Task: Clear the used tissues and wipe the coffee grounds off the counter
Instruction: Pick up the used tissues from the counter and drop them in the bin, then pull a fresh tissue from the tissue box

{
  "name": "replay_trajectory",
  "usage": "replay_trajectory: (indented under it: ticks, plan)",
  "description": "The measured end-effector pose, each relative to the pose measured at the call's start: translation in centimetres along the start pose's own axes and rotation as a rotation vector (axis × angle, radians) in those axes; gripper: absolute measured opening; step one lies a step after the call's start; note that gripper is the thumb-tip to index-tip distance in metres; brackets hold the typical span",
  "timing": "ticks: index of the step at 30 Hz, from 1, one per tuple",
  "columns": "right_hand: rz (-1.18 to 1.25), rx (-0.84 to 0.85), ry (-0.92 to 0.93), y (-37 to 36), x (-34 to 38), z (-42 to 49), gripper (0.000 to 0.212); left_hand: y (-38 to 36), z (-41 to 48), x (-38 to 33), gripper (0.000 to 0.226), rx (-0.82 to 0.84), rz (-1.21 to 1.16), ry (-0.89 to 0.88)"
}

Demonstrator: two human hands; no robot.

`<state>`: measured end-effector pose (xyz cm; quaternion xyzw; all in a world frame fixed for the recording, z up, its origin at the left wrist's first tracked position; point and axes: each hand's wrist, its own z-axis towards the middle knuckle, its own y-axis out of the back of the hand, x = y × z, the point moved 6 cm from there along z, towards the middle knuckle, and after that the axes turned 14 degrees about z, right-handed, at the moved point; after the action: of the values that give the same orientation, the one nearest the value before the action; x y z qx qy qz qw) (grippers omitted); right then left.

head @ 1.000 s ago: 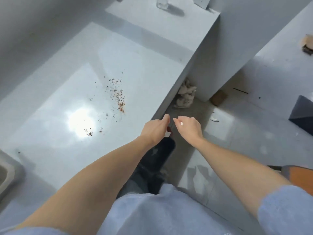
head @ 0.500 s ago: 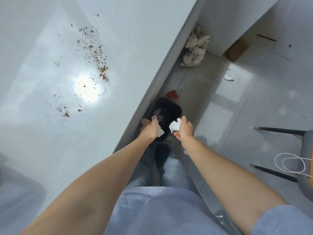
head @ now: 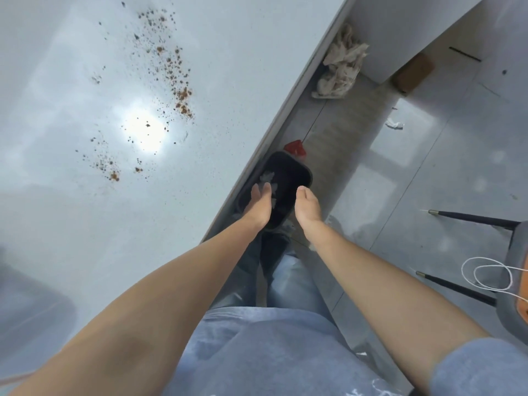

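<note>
Two bare hands held out over a black bin (head: 288, 178) on the floor, close against the counter's front edge. Left hand (head: 258, 207) positioned over the bin's near left part, palm down, fingers extended and lying together, nothing gripped. Right hand (head: 308, 207) positioned at the bin's near right rim, fingers curled downward and largely hidden behind the knuckles; thumb visible on top, no item seen in the grasp, exact finger posture could not be told. Hands apart from each other, the dark mouth of the bin showing between them.

White tissue pieces (head: 268, 178) noted inside the bin, just beyond the left fingertips, blurred. Red object (head: 295, 147) noted on the floor touching the bin's far end; identity not determinable.

Coffee grounds (head: 174, 72) found scattered on the pale grey counter (head: 71, 210), well to the left of the hands: one long brown trail running toward the counter edge, a smaller cluster nearer, plus fine specks between. Bright light reflection lying among the specks.

Crumpled off-white cloth or paper (head: 343, 67) piled on the floor against the base of a white cabinet, well beyond the bin. Brown block (head: 413, 72) beside the cabinet corner. Small white scrap (head: 395, 124) lying on the floor tile. Chair (head: 514, 252) with dark legs at the right edge, a looped white cord (head: 485, 274) resting on it.
</note>
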<state>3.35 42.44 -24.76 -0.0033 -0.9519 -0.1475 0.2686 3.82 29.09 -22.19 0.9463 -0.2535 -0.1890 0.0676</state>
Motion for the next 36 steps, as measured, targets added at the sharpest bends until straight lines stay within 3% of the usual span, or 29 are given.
replay_trajectory:
  ticks: [7,14,19,25,30,36]
  plan:
    - [-0.169,0.005,0.397,1.5,4.5,-1.3,0.049,0.3,-3.1,-3.2,0.062,0.097,0.196,-0.302]
    - [-0.207,0.014,0.562,3.4,9.9,-3.8,0.05,1.5,-7.4,-6.6,0.06,-0.126,0.322,-0.483]
    - [-0.187,0.037,0.769,4.4,15.3,-7.7,0.051,3.4,-12.8,-9.5,0.059,-0.502,0.428,-0.672]
    - [-0.325,0.114,1.11,2.5,22.6,-13.9,0.051,7.2,-18.6,-10.5,0.06,-0.871,0.401,-0.71]
    - [-0.449,0.302,1.356,-3.4,26.4,-21.0,0.052,13.0,-24.0,-7.3,0.061,-1.141,0.34,-0.63]
    - [-0.452,0.649,1.584,-12.7,25.6,-32.8,0.051,18.6,-31.4,1.5,0.062,-1.439,0.192,-0.485]
